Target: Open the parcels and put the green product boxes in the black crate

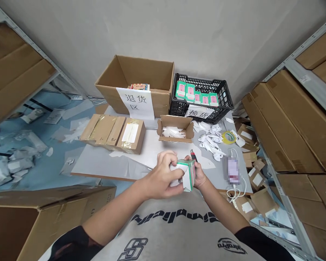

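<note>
Close to my chest, over the table's front edge, I hold a small green, white and pink box (189, 175). My right hand (199, 174) grips its right side. My left hand (167, 175) has its fingers curled against the white end at the left, where a flap seems to stand out; what its fingertips pinch is partly hidden. Just beyond the box lies a red and black cutter (193, 155). A small open carton (176, 138) with white paper inside stands further back on the table (97, 163).
A large carton (105, 96) and a black crate (176, 107) of green-pink boxes stand at the back. Taped brown boxes (104, 134) sit left. Crumpled paper (212, 143), yellow tape (228, 137) and a cabled phone (233, 170) lie right. Shelves with cartons (282, 119) flank the table.
</note>
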`<state>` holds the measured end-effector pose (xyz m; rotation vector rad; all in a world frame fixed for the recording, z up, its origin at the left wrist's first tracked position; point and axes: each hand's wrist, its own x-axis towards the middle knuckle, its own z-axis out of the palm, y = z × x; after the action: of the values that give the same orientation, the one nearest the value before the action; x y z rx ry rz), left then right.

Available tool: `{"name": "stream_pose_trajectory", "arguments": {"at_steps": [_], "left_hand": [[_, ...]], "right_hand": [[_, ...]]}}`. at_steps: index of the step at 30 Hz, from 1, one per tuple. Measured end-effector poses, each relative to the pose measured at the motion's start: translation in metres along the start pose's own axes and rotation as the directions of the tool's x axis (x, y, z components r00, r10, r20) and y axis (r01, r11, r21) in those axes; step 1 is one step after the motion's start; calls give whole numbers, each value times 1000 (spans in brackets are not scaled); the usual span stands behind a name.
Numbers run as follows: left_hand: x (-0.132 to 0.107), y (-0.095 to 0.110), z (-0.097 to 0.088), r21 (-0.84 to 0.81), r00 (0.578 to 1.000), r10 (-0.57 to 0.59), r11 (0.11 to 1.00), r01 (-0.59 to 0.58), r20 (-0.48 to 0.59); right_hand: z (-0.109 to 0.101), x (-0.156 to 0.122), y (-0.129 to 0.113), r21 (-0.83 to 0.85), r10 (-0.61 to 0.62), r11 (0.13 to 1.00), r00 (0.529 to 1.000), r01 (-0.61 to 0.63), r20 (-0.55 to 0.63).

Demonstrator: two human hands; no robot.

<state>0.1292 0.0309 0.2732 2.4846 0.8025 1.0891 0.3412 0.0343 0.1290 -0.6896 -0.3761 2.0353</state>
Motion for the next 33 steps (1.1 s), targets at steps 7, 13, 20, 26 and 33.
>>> {"name": "stream_pose_trajectory", "arguments": {"at_steps": [7,13,20,26,33], "left_hand": [[-1,5,6,-209,993,-112,972,104,-25],[1,4,10,-194,992,-121,975,113,-29],[1,-7,5,-259,1000,22,966,-26,-15],[1,-10,9,-355,997,-13,935,-16,-79],[-3,-7,16,-176,970,-1,983,-43,-245]], "right_hand": [[-10,3,11,-8,-8,1000,1000,8,-14],[-12,5,16,0,3,1000,1000,-3,-6],[-17,3,19,17,8,1000,999,-7,-39],[-20,2,22,19,11,1000,999,-10,-51],[-18,1,23,59,15,998,1000,-14,-23]]}}
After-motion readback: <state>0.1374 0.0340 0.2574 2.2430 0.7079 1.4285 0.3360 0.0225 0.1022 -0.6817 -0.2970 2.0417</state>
